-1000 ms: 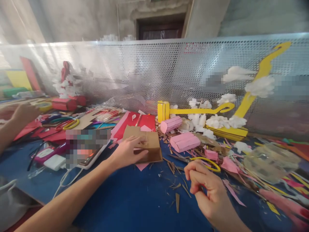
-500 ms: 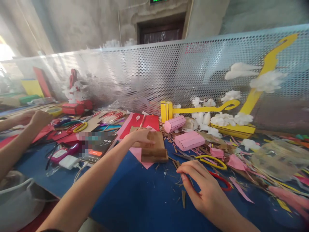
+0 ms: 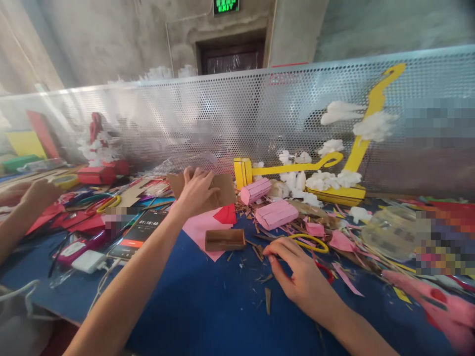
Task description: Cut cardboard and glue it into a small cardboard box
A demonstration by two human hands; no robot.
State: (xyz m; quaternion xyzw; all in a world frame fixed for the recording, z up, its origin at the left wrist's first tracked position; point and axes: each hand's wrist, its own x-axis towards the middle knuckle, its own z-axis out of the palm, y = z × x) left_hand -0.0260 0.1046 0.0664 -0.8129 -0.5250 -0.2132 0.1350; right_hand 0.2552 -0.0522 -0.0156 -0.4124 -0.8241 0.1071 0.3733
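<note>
My left hand [image 3: 196, 190] grips a flat brown cardboard sheet [image 3: 222, 190] and holds it lifted and tilted above the pink paper [image 3: 198, 230] and red paper [image 3: 227, 215]. A small brown cardboard box [image 3: 224, 239] lies on the blue table [image 3: 208, 306] just below. My right hand [image 3: 299, 274] rests on the table among cardboard scraps, fingers curled over something I cannot make out, beside yellow-handled scissors [image 3: 309, 241] and a red handle [image 3: 326, 271].
Pink paper blocks [image 3: 276, 214] and a yellow paper model with cotton [image 3: 334, 178] stand before a perforated metal screen [image 3: 260, 109]. A phone [image 3: 143, 230] and charger [image 3: 89, 261] lie at left. Another person's hand [image 3: 35, 195] works at far left. Paper offcuts litter the right side.
My left hand has picked the flat cardboard sheet up off the small box and raised it backward. My right hand slid slightly left and lower onto the table.
</note>
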